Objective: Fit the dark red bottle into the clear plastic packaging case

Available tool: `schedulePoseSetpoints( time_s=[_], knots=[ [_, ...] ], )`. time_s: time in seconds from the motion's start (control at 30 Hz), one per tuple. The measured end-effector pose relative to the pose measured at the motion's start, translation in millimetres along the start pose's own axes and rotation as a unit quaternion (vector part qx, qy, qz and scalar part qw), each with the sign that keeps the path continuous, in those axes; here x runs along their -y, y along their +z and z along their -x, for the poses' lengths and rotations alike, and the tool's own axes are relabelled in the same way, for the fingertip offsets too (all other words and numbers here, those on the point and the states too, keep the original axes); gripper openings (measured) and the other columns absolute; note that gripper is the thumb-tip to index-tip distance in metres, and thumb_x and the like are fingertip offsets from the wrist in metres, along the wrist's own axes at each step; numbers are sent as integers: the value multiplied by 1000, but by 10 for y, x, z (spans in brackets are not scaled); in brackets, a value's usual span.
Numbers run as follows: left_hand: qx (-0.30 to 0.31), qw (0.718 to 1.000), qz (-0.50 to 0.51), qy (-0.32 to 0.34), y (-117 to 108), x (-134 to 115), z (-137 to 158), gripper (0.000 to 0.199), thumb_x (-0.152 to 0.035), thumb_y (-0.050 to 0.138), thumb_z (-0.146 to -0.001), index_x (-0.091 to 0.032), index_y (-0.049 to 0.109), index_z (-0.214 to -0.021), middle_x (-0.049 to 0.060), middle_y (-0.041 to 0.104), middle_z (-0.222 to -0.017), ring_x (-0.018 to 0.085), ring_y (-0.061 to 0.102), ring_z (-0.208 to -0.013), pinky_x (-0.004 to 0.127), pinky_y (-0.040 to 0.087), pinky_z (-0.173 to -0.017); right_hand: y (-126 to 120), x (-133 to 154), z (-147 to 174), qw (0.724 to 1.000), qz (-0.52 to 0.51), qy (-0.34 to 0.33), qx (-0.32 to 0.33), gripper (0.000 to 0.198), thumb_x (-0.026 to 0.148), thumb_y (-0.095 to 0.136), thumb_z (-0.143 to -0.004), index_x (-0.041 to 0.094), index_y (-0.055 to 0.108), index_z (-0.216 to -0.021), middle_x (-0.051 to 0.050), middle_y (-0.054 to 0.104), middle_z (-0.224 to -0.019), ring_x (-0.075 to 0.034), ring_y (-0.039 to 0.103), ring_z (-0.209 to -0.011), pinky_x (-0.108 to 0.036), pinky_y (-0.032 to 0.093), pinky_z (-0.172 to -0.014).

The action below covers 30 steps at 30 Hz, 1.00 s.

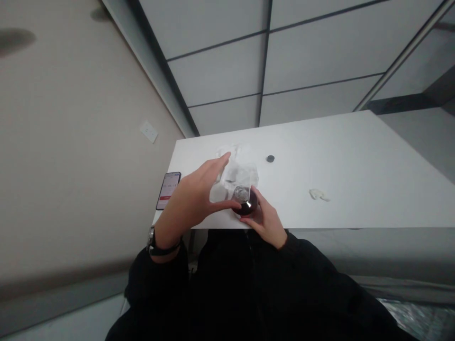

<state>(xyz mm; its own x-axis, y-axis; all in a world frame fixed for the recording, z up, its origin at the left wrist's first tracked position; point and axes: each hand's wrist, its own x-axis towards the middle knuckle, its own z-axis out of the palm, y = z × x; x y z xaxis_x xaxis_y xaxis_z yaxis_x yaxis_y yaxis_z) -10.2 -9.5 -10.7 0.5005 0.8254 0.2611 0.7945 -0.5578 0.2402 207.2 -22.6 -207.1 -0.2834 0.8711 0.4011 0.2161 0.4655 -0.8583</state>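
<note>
Head view: a person in dark sleeves works at the near edge of a white table. The right hand is curled around a small dark round object, its fingers wrapped about the right and near sides; the object sits at the table's near edge, close to the left end. What the object is cannot be told; its top shows a pale round face with a bright glint. The left hand is held above the table just left of the object, fingers largely extended and pointing far-right, with the thumb reaching across to touch the object's near-left side. Whether the left fingers grip anything is not visible. A watch is worn on the left wrist. Clear plastic wrapping lies crumpled on the table immediately beyond the object and partly behind the left fingers. A phone with a lit screen lies at the table's left edge, left of the left hand. A small black disc lies farther out, right of the wrapping. A small white scrap lies well to the right of the hands.
</note>
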Motion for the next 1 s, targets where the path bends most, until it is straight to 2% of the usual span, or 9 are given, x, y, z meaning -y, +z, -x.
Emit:
schedulePoseSetpoints(
  time_s=[0.13,0.3,0.43,0.57,0.67,0.73,0.87,0.93,1.0],
  knots=[
    [-26,990,127,-52,202,213,140,104,-64,88,-80,-29,36,-164,12,69,-137,32,68,-127,46,58,-106,23,-50,25,1000,4,-3,-6,93,44,82,-92,26,33,-170,-14,57,-162,-36,57,-149,-53,50,-123],
    [-81,968,212,-111,443,441,372,93,-61,95,-72,-27,55,-148,14,67,-139,34,65,-127,52,53,-110,60,-127,58,1000,14,-6,-18,94,44,82,-92,26,33,-169,-16,57,-162,-37,56,-149,-56,50,-123],
    [-86,921,332,-185,664,635,531,87,-55,99,-68,-24,56,-137,14,64,-142,27,70,-109,46,60,-98,62,-158,77,1000,23,-4,-16,92,42,82,-91,26,34,-169,-16,56,-163,-37,55,-150,-57,49,-123],
    [-87,871,404,-266,950,847,530,83,-45,97,-69,-23,50,-134,15,62,-140,25,74,-111,46,61,-101,47,-177,110,999,35,2,-31,90,37,82,-92,25,36,-168,-16,58,-161,-37,57,-148,-57,50,-123],
    [-47,888,361,-280,1159,992,418,74,-40,91,-75,-21,50,-135,13,70,-126,28,75,-113,45,62,-99,15,-192,149,998,42,8,-45,87,36,82,-92,24,38,-166,-17,60,-159,-37,59,-147,-56,51,-122],
    [-43,907,318,-273,1270,1070,332,68,-38,89,-76,-20,54,-133,14,71,-129,30,73,-117,48,60,-104,-21,-203,178,997,41,12,-59,85,37,81,-92,24,40,-165,-17,61,-158,-37,59,-146,-57,51,-121],
    [-49,933,239,-264,1383,1177,234,60,-43,89,-75,-20,65,-125,15,71,-132,37,63,-130,61,46,-117,-125,-229,227,995,33,33,-83,82,40,81,-92,23,43,-162,-18,60,-159,-39,58,-147,-60,47,-124],
    [-43,944,209,-251,1382,1198,231,62,-45,90,-74,-19,66,-125,16,70,-135,40,60,-135,64,41,-121,-176,-244,243,994,29,47,-89,82,41,81,-91,23,43,-162,-19,59,-160,-40,56,-149,-62,46,-124],
    [-43,952,186,-238,1346,1183,233,77,-48,92,-72,-16,62,-135,20,63,-148,43,53,-143,65,36,-125,-210,-257,254,994,24,58,-95,84,42,82,-91,24,42,-162,-19,58,-160,-41,55,-149,-64,45,-124]
  ],
)
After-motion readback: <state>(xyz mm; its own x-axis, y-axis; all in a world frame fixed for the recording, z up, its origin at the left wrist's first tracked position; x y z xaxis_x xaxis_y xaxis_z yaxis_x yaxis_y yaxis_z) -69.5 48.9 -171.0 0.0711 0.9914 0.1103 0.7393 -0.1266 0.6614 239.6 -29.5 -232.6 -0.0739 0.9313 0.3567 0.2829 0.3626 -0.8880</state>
